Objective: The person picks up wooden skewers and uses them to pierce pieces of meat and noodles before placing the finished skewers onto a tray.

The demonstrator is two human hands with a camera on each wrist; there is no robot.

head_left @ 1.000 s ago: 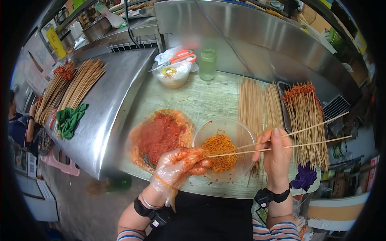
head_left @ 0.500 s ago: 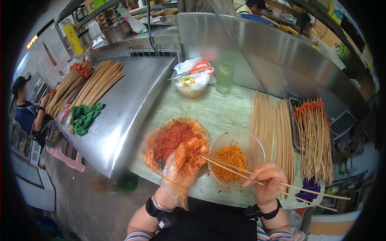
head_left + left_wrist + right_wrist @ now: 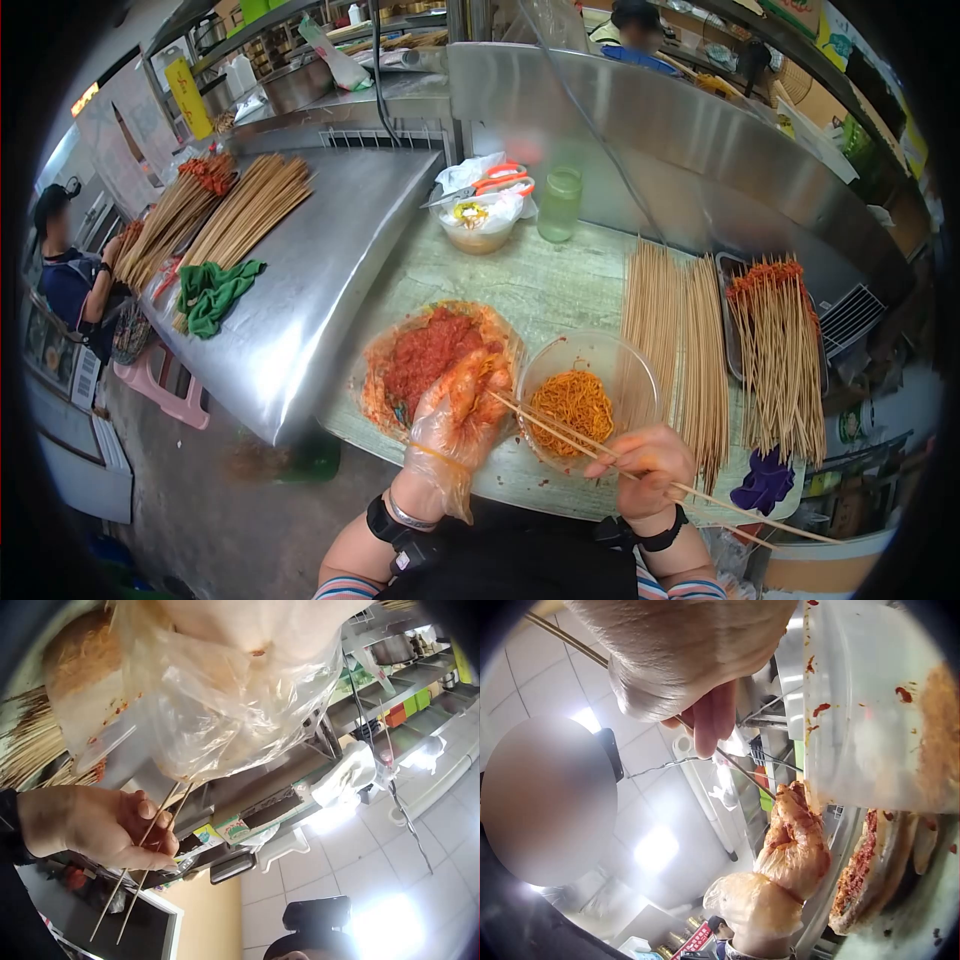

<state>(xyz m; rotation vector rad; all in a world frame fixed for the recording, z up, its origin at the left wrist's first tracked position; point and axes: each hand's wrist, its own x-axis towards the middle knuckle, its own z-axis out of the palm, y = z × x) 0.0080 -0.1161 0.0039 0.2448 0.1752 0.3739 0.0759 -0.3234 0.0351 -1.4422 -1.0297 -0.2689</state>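
Observation:
The left hand [image 3: 455,420], in a clear plastic glove smeared red, curls its fingers around the tips of two thin skewers [image 3: 555,428] above the edge of a bag of red paste [image 3: 425,360]. Bare fingers of the right hand [image 3: 650,470] pinch the same skewers farther along, near the right rim of the table. Between the hands stands a clear round tub [image 3: 640,385] with orange shreds [image 3: 572,408] in it. In the right wrist view, the gloved hand [image 3: 791,847] is closed at the skewer ends; what lies inside its palm is hidden.
Bare skewers [image 3: 650,340] lie right of the tub, beside a tray of skewers with red tips [image 3: 775,350]. A bowl with orange-handled scissors [image 3: 475,225] and a green jar [image 3: 559,205] stand behind. A purple cloth [image 3: 765,482] lies front right, a green cloth [image 3: 215,298] left.
The skewers' free ends have swung down toward the front as the right hand lowered. The left hand has turned and moved over the paste bag. The head view has shifted.

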